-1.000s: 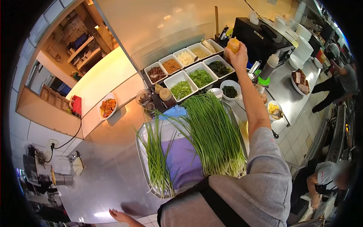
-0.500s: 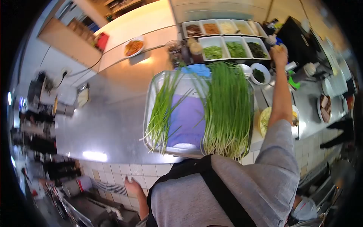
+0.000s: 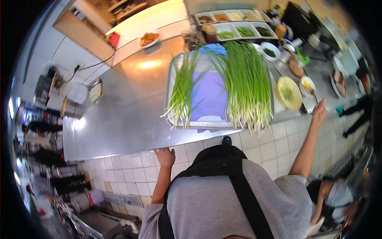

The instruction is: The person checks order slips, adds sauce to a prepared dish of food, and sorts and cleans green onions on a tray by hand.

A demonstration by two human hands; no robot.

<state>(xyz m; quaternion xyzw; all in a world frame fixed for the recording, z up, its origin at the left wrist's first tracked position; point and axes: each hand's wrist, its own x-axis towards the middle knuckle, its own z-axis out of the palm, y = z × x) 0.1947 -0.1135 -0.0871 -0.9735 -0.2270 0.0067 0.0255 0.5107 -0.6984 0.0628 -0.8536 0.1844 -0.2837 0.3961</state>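
Note:
My left hand (image 3: pixel 164 156) rests at the front edge of the steel counter (image 3: pixel 119 129), fingers apart, holding nothing. My right hand (image 3: pixel 319 113) is out at the right, just off the counter's front edge, with at least one finger stretched out and nothing visible in it. Nearest to it are a small white bowl (image 3: pixel 312 92) with yellow food and a spoon, and a yellow bowl (image 3: pixel 295 102) with some green in it. Between my hands, a metal tray (image 3: pixel 168 107) holds a thin bunch of green onions (image 3: pixel 181 91) and a thick bunch of green onions (image 3: pixel 248 85), with a purple sheet (image 3: pixel 209 95) between them.
White containers (image 3: pixel 244 32) of chopped food stand at the back. A plate of orange food (image 3: pixel 149 39) sits back left. A bowl of dark greens (image 3: pixel 270 51) and a brown oval item (image 3: pixel 296 67) are at the right. Another person (image 3: pixel 338 195) is at lower right.
My right hand has come back from the bottles at the far right to the counter's front edge. My left hand has moved up to the edge. The view has shifted.

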